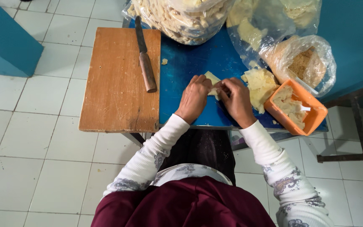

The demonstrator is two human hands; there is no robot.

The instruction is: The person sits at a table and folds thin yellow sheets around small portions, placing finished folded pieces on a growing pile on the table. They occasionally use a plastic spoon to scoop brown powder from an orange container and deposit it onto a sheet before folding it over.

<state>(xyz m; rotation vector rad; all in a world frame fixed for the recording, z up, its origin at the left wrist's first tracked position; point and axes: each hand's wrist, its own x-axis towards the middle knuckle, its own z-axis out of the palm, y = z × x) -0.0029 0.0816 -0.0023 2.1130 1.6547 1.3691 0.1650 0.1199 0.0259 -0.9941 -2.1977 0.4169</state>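
Note:
Both hands meet over a small blue table (190,63). My left hand (195,97) and my right hand (236,100) pinch one pale yellow dough wrapper (211,78) between their fingertips; most of it is hidden under the fingers. Just right of my right hand lies a loose stack of the same pale wrappers (260,84). An orange rectangular tub (314,115) holding a pale filling sits at the table's right front corner.
A wooden cutting board (118,84) overhangs the table's left side, with a wooden-handled knife (145,56) lying on it. Clear plastic bags of pale pieces (181,19) and crumbs (305,63) crowd the far edge. White tiled floor surrounds; a teal wall stands at right.

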